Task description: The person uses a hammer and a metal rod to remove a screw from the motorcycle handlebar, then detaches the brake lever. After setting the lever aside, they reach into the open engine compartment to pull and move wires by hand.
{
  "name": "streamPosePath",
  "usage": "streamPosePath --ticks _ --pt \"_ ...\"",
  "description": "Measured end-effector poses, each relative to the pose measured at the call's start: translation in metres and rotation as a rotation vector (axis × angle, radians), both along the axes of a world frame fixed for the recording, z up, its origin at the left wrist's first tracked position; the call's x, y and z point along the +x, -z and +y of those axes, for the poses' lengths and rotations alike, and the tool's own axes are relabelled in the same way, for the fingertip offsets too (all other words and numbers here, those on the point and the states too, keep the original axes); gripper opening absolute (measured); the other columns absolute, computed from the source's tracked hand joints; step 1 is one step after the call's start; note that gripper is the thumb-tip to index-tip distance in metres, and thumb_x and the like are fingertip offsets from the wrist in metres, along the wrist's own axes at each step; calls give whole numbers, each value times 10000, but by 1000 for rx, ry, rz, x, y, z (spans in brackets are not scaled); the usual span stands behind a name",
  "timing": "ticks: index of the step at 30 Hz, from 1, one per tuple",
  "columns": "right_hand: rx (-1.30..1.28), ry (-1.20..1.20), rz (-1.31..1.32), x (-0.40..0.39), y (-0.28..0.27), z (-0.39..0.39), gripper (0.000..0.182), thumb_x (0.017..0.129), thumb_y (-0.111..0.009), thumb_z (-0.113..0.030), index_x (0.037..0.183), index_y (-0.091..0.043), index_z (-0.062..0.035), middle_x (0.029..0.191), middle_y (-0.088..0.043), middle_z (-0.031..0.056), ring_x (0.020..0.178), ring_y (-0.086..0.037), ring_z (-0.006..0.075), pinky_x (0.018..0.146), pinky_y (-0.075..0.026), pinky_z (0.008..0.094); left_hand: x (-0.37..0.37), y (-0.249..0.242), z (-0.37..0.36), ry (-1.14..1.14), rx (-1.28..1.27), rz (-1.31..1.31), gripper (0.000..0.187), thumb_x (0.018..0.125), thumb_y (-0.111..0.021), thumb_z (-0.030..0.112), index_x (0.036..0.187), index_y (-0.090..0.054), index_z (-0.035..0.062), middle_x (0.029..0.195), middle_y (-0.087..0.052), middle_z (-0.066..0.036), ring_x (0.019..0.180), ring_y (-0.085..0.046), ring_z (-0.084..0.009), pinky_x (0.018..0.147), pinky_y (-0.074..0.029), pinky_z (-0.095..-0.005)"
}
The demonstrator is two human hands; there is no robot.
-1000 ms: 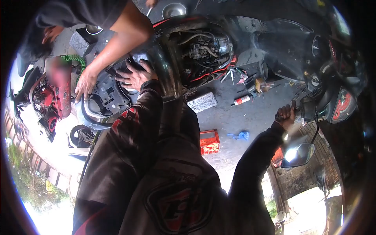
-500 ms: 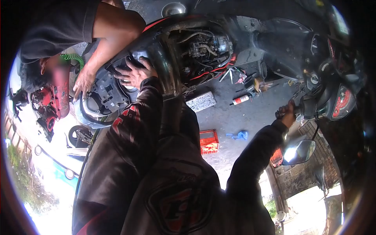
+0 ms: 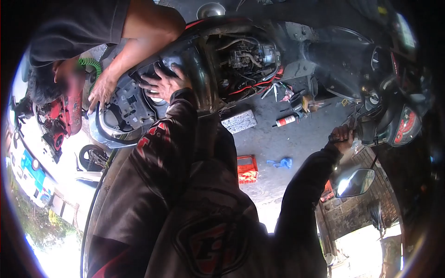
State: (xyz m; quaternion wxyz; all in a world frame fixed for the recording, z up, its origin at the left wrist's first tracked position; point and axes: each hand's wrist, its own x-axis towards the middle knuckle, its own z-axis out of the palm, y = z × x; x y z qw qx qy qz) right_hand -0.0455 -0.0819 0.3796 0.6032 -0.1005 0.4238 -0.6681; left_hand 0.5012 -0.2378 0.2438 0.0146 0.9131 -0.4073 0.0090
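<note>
A scooter with its seat area opened stretches across the head view; its engine (image 3: 252, 56) shows through the gap in the body. My left hand (image 3: 164, 84) lies flat with fingers spread on the rear of the scooter, just behind the dark body panel (image 3: 201, 78). At the front end, my right hand (image 3: 342, 135) is wrapped round the handlebar grip (image 3: 353, 134). Another person's hand (image 3: 104, 89) rests on the tail section (image 3: 127, 109), left of my left hand. What lies under my left palm is partly hidden.
On the floor are a speckled block (image 3: 239, 121), a spray can (image 3: 285, 120), several tools (image 3: 306, 103), a red crate (image 3: 247, 169) and a blue cloth (image 3: 280, 162). A mirror (image 3: 356, 182) sticks out below the handlebar. A metal bowl (image 3: 211, 10) stands beyond the scooter.
The view has shifted slightly, so the scooter's rear appears further right. My right hand has turned a little on the handlebar grip. My left hand remains spread on the rear.
</note>
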Motion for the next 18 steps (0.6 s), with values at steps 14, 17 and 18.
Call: streamPosePath --ticks 14,17,18 --pt "383 232 320 3 -7 0 204 931 -605 -170 1100 -607 -55 649 -422 -37 528 -433 96 512 -405 274 -2 6 3 16 18 -30 679 883 -450 579 1468 -374 242 1584 -135 -224 1463 -50 -452 1146 -102 -601" --pt "118 65 75 0 -3 0 221 942 -573 -129 1145 -585 -41 652 -428 -28 525 -434 95 527 -412 273 -2 5 3 11 14 -52 678 890 -436 601 1470 -363 259 1579 -160 -214 1461 -68 -448 1144 -106 -602" --pt "33 13 14 -1 -2 -1 231 945 -558 -106 1165 -574 -38 652 -431 -23 525 -436 95 535 -415 272 -2 4 2 5 7 -34 677 890 -436 604 1469 -365 261 1580 -160 -214 1460 -67 -451 1145 -102 -602"
